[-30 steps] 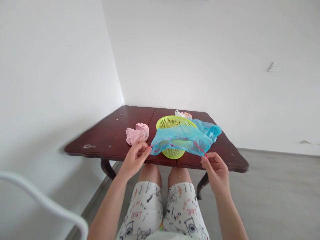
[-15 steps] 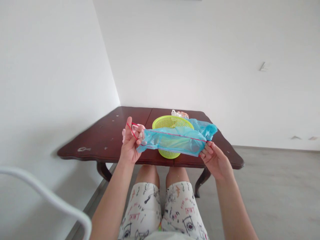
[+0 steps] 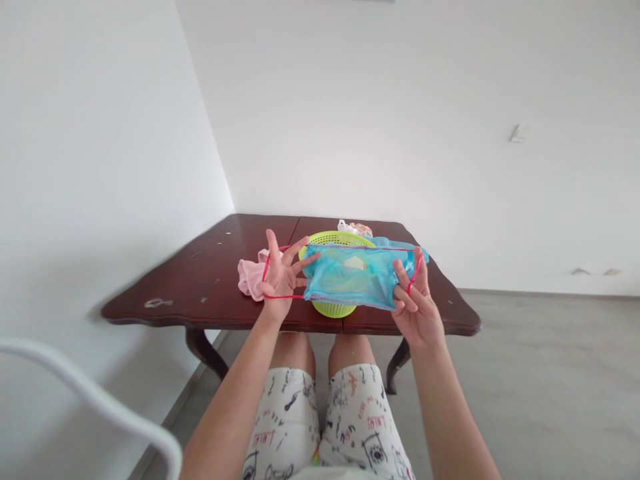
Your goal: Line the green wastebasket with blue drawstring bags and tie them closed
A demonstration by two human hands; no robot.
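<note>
A blue plastic drawstring bag (image 3: 350, 280) is stretched between my hands, in front of and above a lime-green mesh basket (image 3: 335, 309). Its red drawstring (image 3: 285, 297) loops round my left hand (image 3: 281, 280), whose fingers are spread, some tips touching the bag's left edge. My right hand (image 3: 417, 307) is at the bag's right edge, with the string round the raised index finger and the other fingers partly curled against the plastic. The bag hides much of the basket; a pale shape shows through it. A crumpled pink cloth (image 3: 249, 279) lies beyond my left hand.
The dark wooden table (image 3: 170, 270) has scalloped edges and stands against the white walls. Behind the basket lie a white bag (image 3: 346, 227) and a patterned bundle (image 3: 362, 230). A white curved tube (image 3: 100, 393) crosses the lower left.
My left hand has opened, fingers spreading inside the string loop. The right hand has shifted slightly left and raised its index finger in the string. The bag is wider open, and the pink cloth shows more.
</note>
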